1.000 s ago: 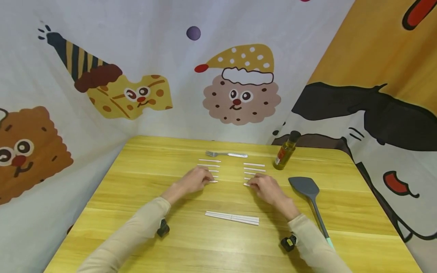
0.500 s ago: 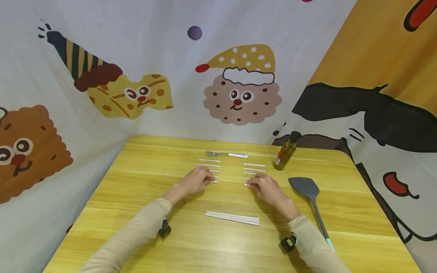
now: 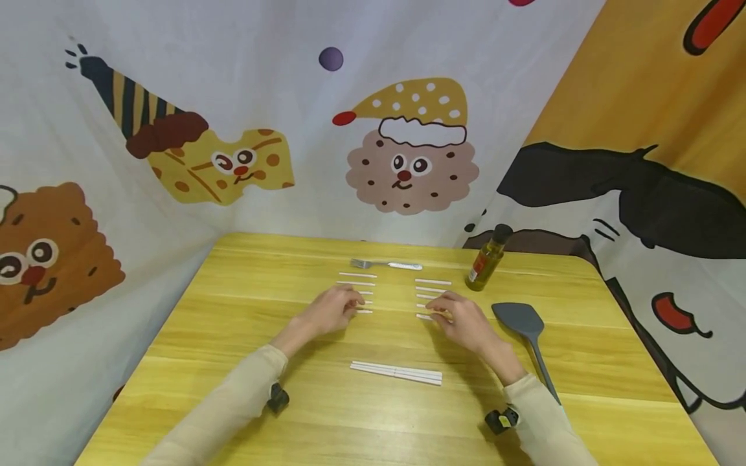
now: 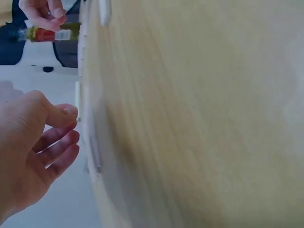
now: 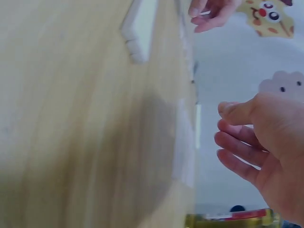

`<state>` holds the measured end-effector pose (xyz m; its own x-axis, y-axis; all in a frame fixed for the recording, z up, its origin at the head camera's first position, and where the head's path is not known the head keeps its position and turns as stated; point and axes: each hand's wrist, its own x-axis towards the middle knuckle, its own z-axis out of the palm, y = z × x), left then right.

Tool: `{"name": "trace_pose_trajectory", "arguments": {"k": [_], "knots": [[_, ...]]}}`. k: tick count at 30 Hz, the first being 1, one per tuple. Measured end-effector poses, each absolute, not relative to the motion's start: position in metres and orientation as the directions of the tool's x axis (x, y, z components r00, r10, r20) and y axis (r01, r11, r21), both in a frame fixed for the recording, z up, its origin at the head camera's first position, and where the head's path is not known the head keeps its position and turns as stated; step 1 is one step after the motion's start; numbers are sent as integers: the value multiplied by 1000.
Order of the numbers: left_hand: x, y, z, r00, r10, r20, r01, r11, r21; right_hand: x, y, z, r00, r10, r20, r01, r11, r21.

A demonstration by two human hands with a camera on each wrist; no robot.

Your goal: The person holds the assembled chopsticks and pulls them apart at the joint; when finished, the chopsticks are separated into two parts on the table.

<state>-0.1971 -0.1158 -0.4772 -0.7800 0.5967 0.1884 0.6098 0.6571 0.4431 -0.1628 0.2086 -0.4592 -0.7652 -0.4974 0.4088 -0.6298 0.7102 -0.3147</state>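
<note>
In the head view, my left hand (image 3: 327, 312) hovers over the left column of short white sticks (image 3: 357, 275), fingers loosely bent. The front stick (image 3: 364, 312) of that column lies on the table beside its fingertips. My right hand (image 3: 467, 323) is over the right column of white sticks (image 3: 433, 281), thumb and forefinger apart. Below them lies that column's front stick (image 3: 423, 316), partly covered. Both wrist views show nothing between the fingers of the left hand (image 4: 28, 142) or the right hand (image 5: 285, 137). The hands partly hide several sticks.
A bundle of longer white sticks (image 3: 396, 373) lies in front of the hands on the wooden table (image 3: 245, 414). Behind the columns is a fork (image 3: 402, 265). To the right stand a dark-capped bottle (image 3: 486, 265) and, lying flat, a grey spatula (image 3: 527, 323).
Both hands have come off the front sticks and risen slightly. The right thumb and forefinger have spread apart. The sticks stay where they were.
</note>
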Motion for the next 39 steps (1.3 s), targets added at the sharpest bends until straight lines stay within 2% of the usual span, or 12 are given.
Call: {"name": "trace_pose_trajectory", "arguments": {"k": [4, 10, 14, 19, 27, 33, 39], "knots": [[-183, -115, -466, -767, 612, 193, 627, 652, 426, -152, 209, -447, -770, -504, 392, -629, 703, -332], [-157, -105, -454, -692, 688, 217, 709, 592, 383, -130, 201, -440, -779, -551, 299, -626, 675, -389], [-143, -95, -453, -660, 721, 209, 737, 570, 362, -118, 194, -443, -759, -598, 256, -646, 643, -412], [-129, -82, -456, -634, 752, 180, 746, 533, 399, -107, 189, -448, -747, -612, 259, -655, 614, -441], [-116, -69, -460, -622, 775, 107, 729, 524, 440, -97, 182, -463, -736, -637, 230, -650, 569, -504], [-113, -66, -464, -627, 778, 51, 718, 550, 426, -93, 179, -473, -762, -630, 150, -593, 585, -553], [-114, -66, -470, -621, 782, 53, 726, 549, 414, -93, 179, -477, -765, -627, 144, -583, 581, -568]]}}
